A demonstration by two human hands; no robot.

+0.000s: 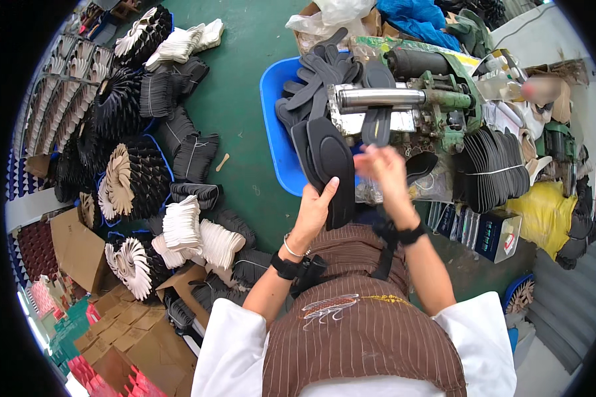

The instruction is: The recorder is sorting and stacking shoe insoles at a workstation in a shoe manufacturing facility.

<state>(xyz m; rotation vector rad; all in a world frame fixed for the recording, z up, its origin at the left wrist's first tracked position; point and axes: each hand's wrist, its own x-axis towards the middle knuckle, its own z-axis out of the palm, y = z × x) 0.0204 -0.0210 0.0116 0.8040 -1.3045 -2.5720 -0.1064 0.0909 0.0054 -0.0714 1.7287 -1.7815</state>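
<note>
My left hand (318, 206) is closed round a small stack of black shoe insoles (333, 157), thumb on top, held upright over the near edge of a blue tub (283, 162). My right hand (385, 173) is beside the stack, its fingers smeared by motion. Just beyond it, one dark insole (377, 126) hangs from a green machine (451, 99), passing by a shiny metal roller (381, 98). I cannot tell whether the right fingers touch this insole. More loose black insoles (314, 83) are heaped in the tub.
A tied bundle of black insoles (490, 165) stands right of the machine. Below it are boxes (480, 228) and a yellow bag (543, 215). Tied black and white bundles (182, 228) line the green floor at left, near cardboard boxes (79, 245). A rack of soles (66, 99) stands far left.
</note>
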